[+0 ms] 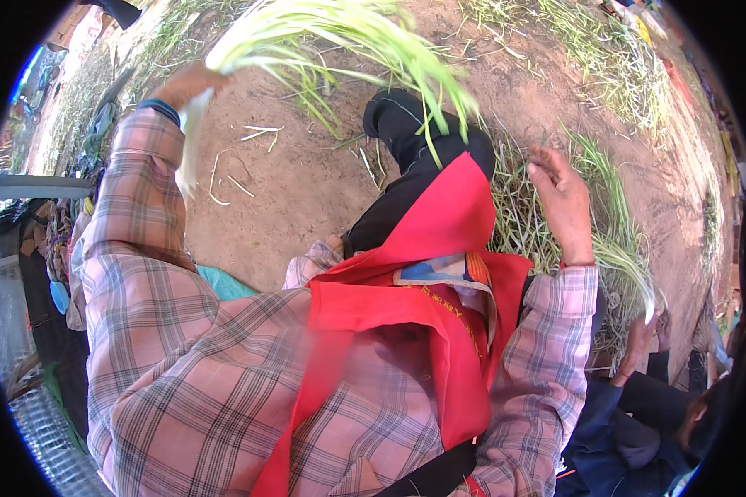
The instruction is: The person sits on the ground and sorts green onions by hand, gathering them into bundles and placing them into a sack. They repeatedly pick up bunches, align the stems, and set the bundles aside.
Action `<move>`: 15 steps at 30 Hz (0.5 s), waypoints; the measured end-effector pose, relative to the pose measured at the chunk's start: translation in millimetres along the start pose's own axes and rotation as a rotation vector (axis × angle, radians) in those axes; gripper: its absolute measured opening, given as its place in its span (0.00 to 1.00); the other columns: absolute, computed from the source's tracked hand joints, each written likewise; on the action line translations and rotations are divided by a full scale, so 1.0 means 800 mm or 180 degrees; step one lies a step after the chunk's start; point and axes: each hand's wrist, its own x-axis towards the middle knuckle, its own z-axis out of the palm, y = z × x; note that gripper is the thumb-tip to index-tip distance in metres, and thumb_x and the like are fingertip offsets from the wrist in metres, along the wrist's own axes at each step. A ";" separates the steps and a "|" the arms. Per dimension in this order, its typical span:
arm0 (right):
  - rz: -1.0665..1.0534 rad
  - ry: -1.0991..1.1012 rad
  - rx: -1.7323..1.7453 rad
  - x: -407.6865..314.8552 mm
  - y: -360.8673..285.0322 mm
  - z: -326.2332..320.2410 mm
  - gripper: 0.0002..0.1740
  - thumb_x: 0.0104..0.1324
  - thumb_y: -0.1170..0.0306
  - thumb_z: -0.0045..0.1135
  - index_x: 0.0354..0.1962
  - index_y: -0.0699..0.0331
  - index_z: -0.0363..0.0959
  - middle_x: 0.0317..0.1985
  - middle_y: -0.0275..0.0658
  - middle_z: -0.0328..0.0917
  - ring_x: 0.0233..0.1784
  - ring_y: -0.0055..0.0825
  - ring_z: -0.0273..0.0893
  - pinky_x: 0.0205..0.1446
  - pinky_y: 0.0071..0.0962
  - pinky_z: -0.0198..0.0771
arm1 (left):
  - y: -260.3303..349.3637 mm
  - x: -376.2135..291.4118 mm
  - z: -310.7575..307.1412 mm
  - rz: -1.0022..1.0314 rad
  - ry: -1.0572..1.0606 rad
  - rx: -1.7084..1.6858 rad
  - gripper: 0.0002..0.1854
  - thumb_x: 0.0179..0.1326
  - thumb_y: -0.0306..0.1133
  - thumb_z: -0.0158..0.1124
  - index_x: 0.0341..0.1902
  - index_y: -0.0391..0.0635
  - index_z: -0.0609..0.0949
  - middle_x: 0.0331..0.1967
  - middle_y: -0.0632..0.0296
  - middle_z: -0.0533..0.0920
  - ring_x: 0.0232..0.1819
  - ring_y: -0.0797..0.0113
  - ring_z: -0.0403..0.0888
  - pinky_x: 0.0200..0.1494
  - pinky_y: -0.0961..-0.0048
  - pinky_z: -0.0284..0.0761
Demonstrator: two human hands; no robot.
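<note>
My left hand (pixel 189 86) is raised at the upper left, gripping a bundle of long green leafy stalks (pixel 336 31), possibly chives or scallions. Blurred by motion, the leaves arch right until their tips hang over my black-trousered knee (pixel 432 127). Below the fist trail the bundle's pale ends. My right hand (pixel 562 205) holds nothing; its fingers are slightly bent and apart. It hovers over or beside a pile of mixed green and straw-coloured stalks (pixel 522 211) right of my knee. A red apron (pixel 423 230) covers part of my lap.
Bare earth (pixel 267 205) with a few loose stalks lies in front of me. At the lower right a co-worker's hand (pixel 639 341) is close to the pale ends of another bunch (pixel 634 270). More cut greens (pixel 621 74) spread across the upper right. Various belongings line the left edge.
</note>
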 end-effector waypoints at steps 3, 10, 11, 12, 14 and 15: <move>0.0071 -0.0383 0.0140 -0.010 -0.022 0.000 0.15 0.60 0.73 0.51 0.46 0.64 0.70 0.38 0.36 0.76 0.39 0.20 0.73 0.44 0.20 0.67 | -0.008 -0.019 0.048 -0.0492 -0.0916 -0.2281 0.14 0.52 0.40 0.64 0.36 0.45 0.77 0.20 0.71 0.73 0.20 0.79 0.69 0.24 0.82 0.67; -0.0170 -0.0696 -0.0050 -0.025 -0.060 0.013 0.12 0.56 0.72 0.54 0.40 0.64 0.72 0.33 0.40 0.77 0.35 0.25 0.76 0.38 0.21 0.69 | 0.114 -0.005 0.114 -0.0082 -0.1403 -0.5047 0.10 0.60 0.38 0.55 0.37 0.45 0.72 0.22 0.70 0.71 0.23 0.76 0.71 0.30 0.76 0.71; -0.0299 -0.0752 -0.0096 -0.031 -0.063 0.013 0.11 0.56 0.69 0.54 0.38 0.62 0.73 0.32 0.41 0.76 0.33 0.30 0.76 0.36 0.24 0.70 | 0.142 0.005 0.116 0.0216 -0.1519 -0.5275 0.09 0.61 0.37 0.54 0.36 0.44 0.72 0.22 0.69 0.72 0.24 0.75 0.71 0.32 0.74 0.72; -0.0644 -0.0900 -0.0446 -0.035 -0.064 0.015 0.10 0.56 0.68 0.53 0.36 0.61 0.73 0.31 0.42 0.76 0.32 0.35 0.75 0.35 0.29 0.70 | 0.170 0.016 0.118 0.0395 -0.1500 -0.5508 0.08 0.61 0.36 0.54 0.35 0.44 0.72 0.23 0.68 0.72 0.25 0.73 0.72 0.33 0.72 0.72; -0.0429 -0.1358 -0.0041 -0.051 -0.065 0.020 0.11 0.57 0.65 0.51 0.34 0.64 0.72 0.29 0.44 0.75 0.33 0.41 0.74 0.35 0.33 0.68 | 0.225 0.034 0.125 0.1035 -0.1872 -0.5789 0.07 0.60 0.34 0.55 0.32 0.45 0.72 0.25 0.66 0.73 0.29 0.71 0.72 0.36 0.68 0.71; -0.0230 -0.1824 -0.0020 -0.057 -0.059 0.017 0.13 0.58 0.66 0.51 0.38 0.66 0.71 0.31 0.45 0.75 0.34 0.39 0.75 0.38 0.29 0.68 | 0.256 0.041 0.135 0.0983 -0.1500 -0.5844 0.07 0.59 0.34 0.54 0.29 0.46 0.72 0.22 0.65 0.73 0.26 0.69 0.72 0.33 0.69 0.71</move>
